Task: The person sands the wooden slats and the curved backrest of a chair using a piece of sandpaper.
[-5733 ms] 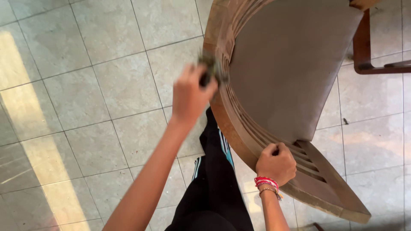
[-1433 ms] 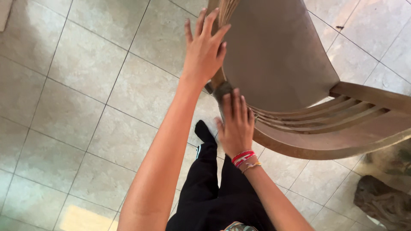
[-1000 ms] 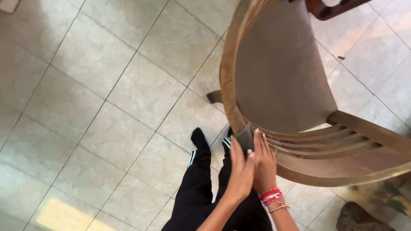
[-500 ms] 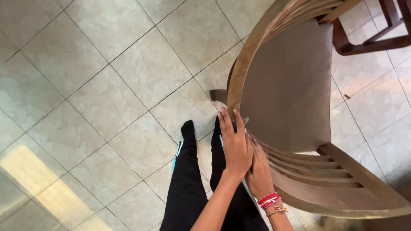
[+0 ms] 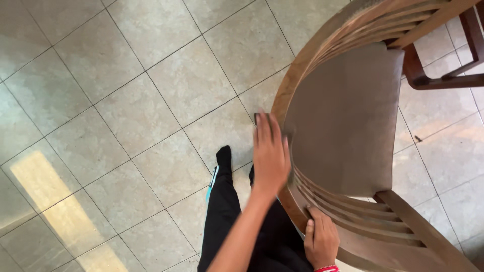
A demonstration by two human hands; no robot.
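- Head view: the left hand (image 5: pixel 270 153) had slid up from beside the right, fingers flat and released along the curved top rail of the wooden armchair (image 5: pixel 348 121), apparently wiping along the rim; whether it pressed a cloth underneath could not be told.
- The right hand (image 5: pixel 321 241), a red band at its wrist, gripped the slatted back lower down, steadying the chair, which stood on the floor (image 5: pixel 126 100) directly ahead.
- Smooth brown padded seat; glossy beige tiles; black trousers (image 5: pixel 227 221) below.
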